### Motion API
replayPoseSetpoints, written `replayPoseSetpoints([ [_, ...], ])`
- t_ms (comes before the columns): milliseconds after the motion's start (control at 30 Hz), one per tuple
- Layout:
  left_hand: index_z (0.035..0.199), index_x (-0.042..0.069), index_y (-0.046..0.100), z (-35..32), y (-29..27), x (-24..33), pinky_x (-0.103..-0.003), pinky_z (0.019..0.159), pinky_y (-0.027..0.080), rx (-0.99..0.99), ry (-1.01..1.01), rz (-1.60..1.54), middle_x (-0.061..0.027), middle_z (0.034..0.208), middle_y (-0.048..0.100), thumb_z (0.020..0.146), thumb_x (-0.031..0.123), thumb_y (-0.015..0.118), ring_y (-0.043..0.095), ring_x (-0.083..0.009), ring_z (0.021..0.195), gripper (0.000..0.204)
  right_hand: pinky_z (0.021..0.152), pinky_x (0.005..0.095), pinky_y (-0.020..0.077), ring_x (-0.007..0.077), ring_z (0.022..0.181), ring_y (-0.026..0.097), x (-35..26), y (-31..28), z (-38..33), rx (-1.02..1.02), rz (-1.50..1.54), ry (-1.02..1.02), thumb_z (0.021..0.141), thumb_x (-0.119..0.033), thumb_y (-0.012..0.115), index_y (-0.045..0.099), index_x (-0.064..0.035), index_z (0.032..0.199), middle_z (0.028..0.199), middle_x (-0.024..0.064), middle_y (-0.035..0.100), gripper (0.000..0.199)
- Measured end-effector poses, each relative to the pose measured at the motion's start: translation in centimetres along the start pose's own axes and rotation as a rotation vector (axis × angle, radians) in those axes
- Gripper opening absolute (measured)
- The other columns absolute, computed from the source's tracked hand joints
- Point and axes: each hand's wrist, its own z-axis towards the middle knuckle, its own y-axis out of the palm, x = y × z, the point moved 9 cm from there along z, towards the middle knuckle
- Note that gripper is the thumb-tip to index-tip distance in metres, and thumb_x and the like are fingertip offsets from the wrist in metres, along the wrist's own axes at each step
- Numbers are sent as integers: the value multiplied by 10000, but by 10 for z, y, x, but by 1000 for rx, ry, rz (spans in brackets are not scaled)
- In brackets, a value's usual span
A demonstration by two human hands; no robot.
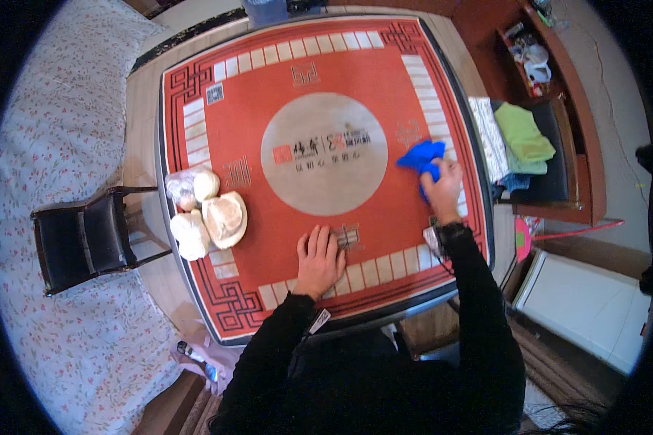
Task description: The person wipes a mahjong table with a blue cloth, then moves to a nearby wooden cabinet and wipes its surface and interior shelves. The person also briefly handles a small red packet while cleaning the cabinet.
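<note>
My right hand point(445, 190) is closed on a bright blue cloth point(421, 155), at the right side of a square table. The cloth is bunched and rests on the red mat point(243, 123) that covers the tabletop. Near the front edge, my left hand point(321, 261) lies flat on the same mat, fingers apart, holding nothing. Printed on the mat are a pale circle in the middle, rows of white blocks and dark corner patterns. A small pale object point(434, 241) sits beside my right wrist; I cannot make out what it is.
Cream-white rounded items point(223, 219) and a clear plastic bag point(185, 187) cluster at the table's left edge. A black chair point(87, 235) stands left. Right are a chair with folded clothes point(522, 138), an open wooden cabinet point(580, 80) and a white box-like surface point(580, 304).
</note>
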Motion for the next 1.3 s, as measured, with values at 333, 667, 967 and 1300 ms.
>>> replayPoseSetpoints([
  [333, 1268, 4, 588, -9, 6, -8, -552, 1130, 326, 67, 1, -9, -168, 1394, 549, 850, 222, 658, 465, -343, 1369, 477, 860, 455, 517, 374, 979, 606, -145, 5, -213, -342, 290, -175, 702, -146, 773, 664, -60, 1046, 1031, 175, 584, 371],
  [667, 1222, 25, 607, -4, -1, -2, -515, 1129, 331, 80, -47, 5, -147, 1368, 557, 869, 182, 664, 494, -316, 1332, 391, 797, 481, 513, 379, 944, 592, -32, -57, -175, -272, 146, -92, 720, -145, 758, 652, -109, 1034, 1026, 142, 572, 334],
  [967, 1215, 27, 590, -6, 5, -3, -540, 1124, 327, 49, -88, 72, -177, 1377, 539, 860, 186, 666, 485, -366, 1323, 397, 814, 438, 503, 329, 898, 617, -116, -36, -260, -687, 557, -523, 650, -257, 822, 658, -147, 1041, 996, 112, 583, 437],
  [1300, 1230, 21, 557, -6, 6, -1, -552, 1102, 329, 36, -95, 137, -209, 1392, 503, 854, 173, 680, 468, -404, 1309, 424, 826, 476, 475, 356, 996, 582, 68, -92, -131, -452, 217, -385, 628, -183, 832, 649, -143, 1076, 1049, 120, 573, 485],
])
